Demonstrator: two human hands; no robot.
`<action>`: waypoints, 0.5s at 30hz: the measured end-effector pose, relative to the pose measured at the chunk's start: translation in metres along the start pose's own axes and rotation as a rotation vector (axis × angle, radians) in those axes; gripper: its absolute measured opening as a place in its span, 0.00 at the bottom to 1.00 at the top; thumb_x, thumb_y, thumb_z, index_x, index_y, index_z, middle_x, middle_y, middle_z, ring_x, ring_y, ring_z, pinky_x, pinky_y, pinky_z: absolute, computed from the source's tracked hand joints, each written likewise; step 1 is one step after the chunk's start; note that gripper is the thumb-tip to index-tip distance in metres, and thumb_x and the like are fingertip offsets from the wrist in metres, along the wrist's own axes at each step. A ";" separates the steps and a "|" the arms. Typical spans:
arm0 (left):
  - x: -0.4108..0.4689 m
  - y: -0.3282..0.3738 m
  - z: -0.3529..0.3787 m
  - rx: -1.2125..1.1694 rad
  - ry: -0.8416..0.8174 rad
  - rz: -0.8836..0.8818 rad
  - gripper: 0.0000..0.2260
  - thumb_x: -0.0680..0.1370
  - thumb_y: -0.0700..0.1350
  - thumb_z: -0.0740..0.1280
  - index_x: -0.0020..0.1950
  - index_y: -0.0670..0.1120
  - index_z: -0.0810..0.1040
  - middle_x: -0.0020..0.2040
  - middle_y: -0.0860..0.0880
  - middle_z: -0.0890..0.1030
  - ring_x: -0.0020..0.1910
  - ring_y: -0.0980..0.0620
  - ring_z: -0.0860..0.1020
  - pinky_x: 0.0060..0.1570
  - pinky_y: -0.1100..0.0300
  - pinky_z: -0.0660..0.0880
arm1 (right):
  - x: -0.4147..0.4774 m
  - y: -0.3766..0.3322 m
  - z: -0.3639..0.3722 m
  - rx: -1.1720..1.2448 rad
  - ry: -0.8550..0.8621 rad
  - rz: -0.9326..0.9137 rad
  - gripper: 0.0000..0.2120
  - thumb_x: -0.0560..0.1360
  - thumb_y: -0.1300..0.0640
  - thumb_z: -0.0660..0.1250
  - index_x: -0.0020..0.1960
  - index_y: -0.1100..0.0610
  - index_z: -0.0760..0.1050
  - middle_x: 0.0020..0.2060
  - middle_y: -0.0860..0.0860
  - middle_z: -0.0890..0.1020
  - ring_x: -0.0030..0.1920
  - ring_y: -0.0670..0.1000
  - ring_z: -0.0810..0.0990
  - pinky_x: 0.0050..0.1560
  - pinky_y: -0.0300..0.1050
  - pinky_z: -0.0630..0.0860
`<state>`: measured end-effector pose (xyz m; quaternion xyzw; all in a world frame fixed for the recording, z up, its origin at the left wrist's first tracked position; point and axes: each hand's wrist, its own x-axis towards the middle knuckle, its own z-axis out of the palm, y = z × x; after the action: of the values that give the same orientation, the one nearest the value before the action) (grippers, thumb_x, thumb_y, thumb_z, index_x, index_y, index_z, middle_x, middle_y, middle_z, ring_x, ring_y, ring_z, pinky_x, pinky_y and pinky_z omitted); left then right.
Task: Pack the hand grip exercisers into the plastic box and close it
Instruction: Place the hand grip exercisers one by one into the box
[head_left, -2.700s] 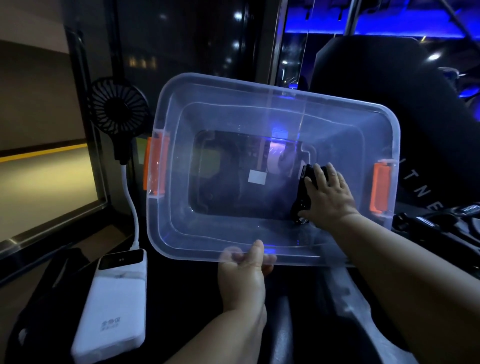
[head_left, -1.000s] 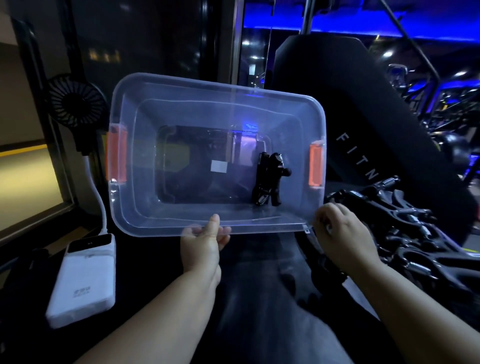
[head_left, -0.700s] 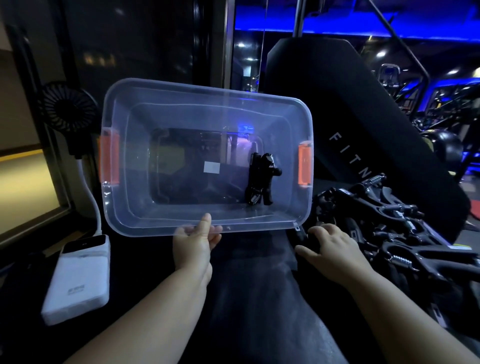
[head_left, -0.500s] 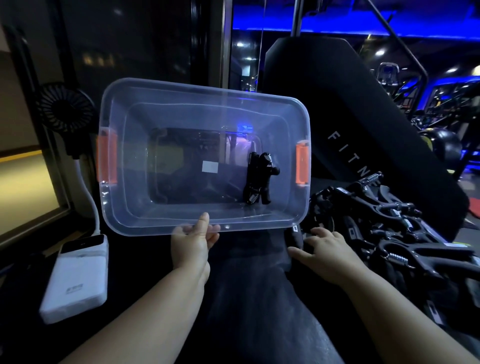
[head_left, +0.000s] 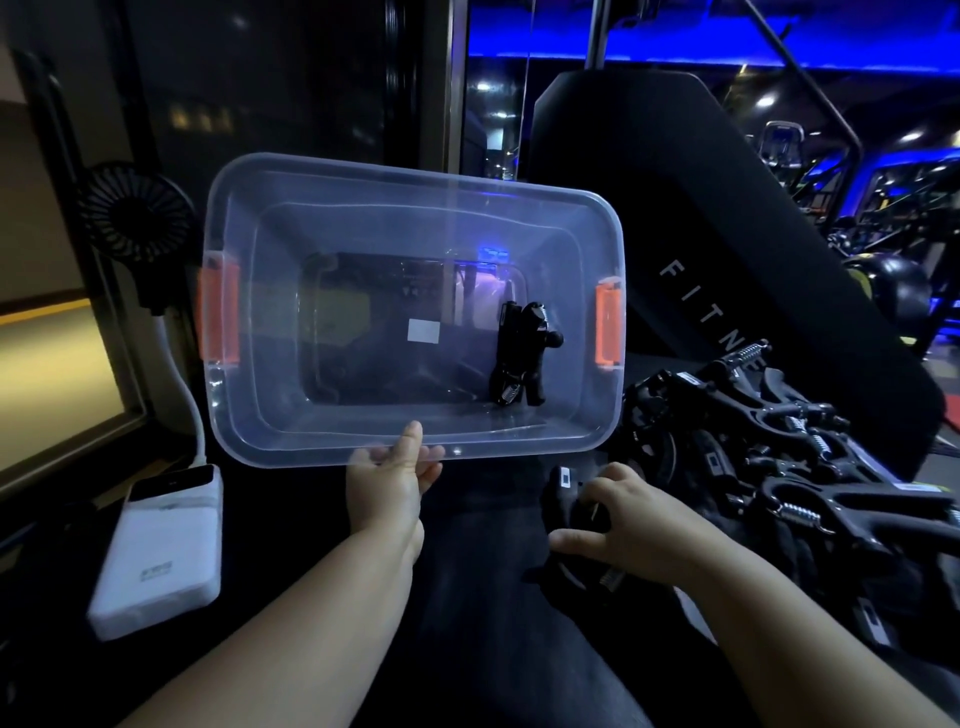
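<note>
Tilting the clear rectangular plastic box (head_left: 291, 426) at frame centre, the left hand (head_left: 387, 493) pinches its near rim, probably to ease loading; one black sprung hand grip exerciser (head_left: 522, 358) lies inside. Lower right, the right hand (head_left: 641, 527) curls its fingers round a second exerciser (head_left: 563, 486).

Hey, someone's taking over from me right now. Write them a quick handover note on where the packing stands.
Left hand grips the near rim of the plastic box, which is tipped toward the camera.
Right hand curls its fingers round a loose exerciser beside the pile of exercisers.
Done: one packed exerciser lies inside the box.
Left: pack the held one and the pile, then close the box; no lid in view.
</note>
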<state>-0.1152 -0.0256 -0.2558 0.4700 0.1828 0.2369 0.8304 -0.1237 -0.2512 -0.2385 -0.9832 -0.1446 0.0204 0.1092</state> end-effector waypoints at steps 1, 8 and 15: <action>0.000 0.000 0.000 0.001 0.000 0.001 0.11 0.77 0.43 0.68 0.43 0.46 0.66 0.24 0.51 0.80 0.34 0.50 0.81 0.43 0.55 0.79 | 0.000 0.000 0.000 0.008 0.001 -0.022 0.44 0.54 0.19 0.56 0.57 0.48 0.74 0.56 0.42 0.69 0.51 0.45 0.75 0.52 0.43 0.75; 0.000 -0.001 0.000 -0.014 -0.009 -0.001 0.11 0.77 0.42 0.69 0.44 0.45 0.66 0.25 0.50 0.80 0.34 0.51 0.81 0.45 0.54 0.79 | -0.007 0.010 -0.015 0.217 -0.040 -0.190 0.38 0.46 0.17 0.62 0.51 0.33 0.71 0.55 0.38 0.73 0.48 0.35 0.74 0.46 0.29 0.69; 0.001 0.000 -0.001 -0.010 -0.013 -0.001 0.11 0.77 0.43 0.69 0.45 0.45 0.66 0.25 0.51 0.80 0.35 0.50 0.81 0.47 0.52 0.79 | -0.011 0.005 -0.013 -0.131 -0.123 -0.286 0.53 0.37 0.18 0.60 0.59 0.39 0.72 0.60 0.32 0.65 0.61 0.42 0.57 0.65 0.42 0.63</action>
<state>-0.1149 -0.0246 -0.2564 0.4674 0.1762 0.2345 0.8340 -0.1315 -0.2614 -0.2270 -0.9545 -0.2907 0.0554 0.0376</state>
